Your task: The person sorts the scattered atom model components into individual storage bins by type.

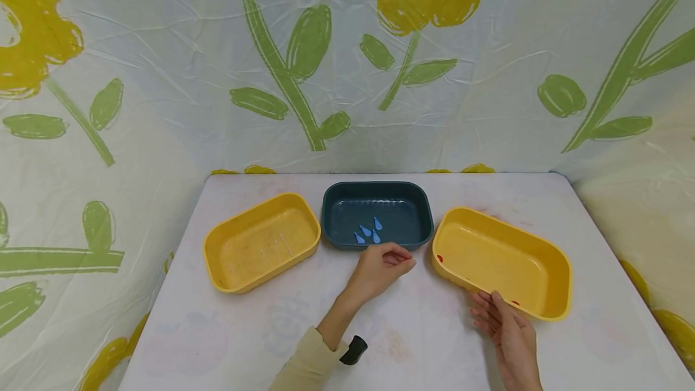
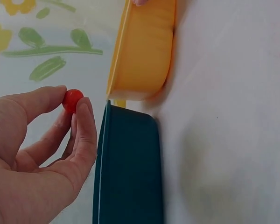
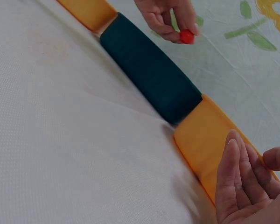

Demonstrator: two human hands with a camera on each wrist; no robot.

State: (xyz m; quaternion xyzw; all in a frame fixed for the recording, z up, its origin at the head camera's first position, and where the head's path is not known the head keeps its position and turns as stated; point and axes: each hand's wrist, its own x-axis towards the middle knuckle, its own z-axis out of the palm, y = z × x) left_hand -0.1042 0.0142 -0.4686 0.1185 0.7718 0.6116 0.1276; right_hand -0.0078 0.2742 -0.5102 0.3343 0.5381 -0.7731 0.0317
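Observation:
My left hand (image 1: 374,273) pinches a small shiny red ball (image 2: 73,101) between thumb and fingertips, just above the front rim of the dark teal bin (image 1: 336,189). Several blue teardrop-shaped pieces (image 1: 365,231) lie on that bin's floor. At the front wall of the right yellow bin (image 1: 559,258), my right hand (image 1: 507,330) holds the edge, thumb at the rim and fingers along the outside. Two bits of red (image 1: 440,259) show inside this bin, partly hidden by its front wall.
A second yellow bin (image 1: 217,276) stands at the left, angled, with a few thin clear strips (image 1: 285,245) in it. All three bins stand side by side on a white-covered table (image 1: 412,330). Flower-printed cloth (image 1: 467,125) hangs behind and at both sides.

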